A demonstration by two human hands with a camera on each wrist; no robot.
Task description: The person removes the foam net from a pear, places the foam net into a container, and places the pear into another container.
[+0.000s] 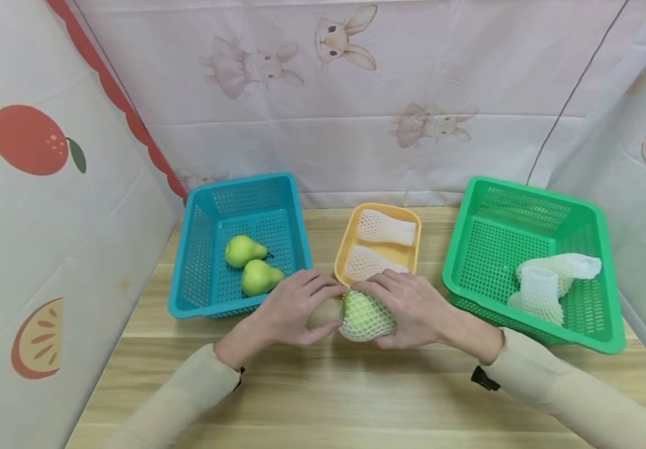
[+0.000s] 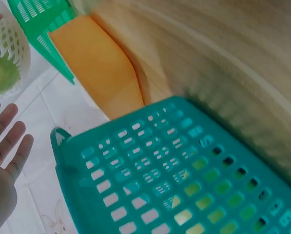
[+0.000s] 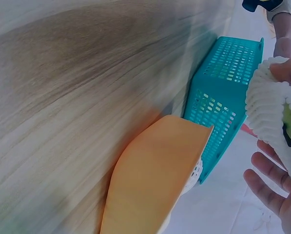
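One netted pear (image 1: 365,318) is gripped by right fingers (image 1: 378,289), left fingers (image 1: 325,292) extended beside it.

From my remote seat I see a person's two forearms in long, plain sleeves of a pale cream colour. The left sleeve (image 1: 188,390) looks soft, with faint creases, and ends in a cuff at the wrist. The right sleeve (image 1: 570,393) matches it in colour and plainness. By each cuff I can make out a small black fitting: the left fitting (image 1: 239,379) is mostly hidden by the sleeve, while the right fitting (image 1: 484,378) shows as a short, blocky shape, its details too small for me to tell. The left hand (image 1: 299,308) and right hand (image 1: 413,308) are both bare.
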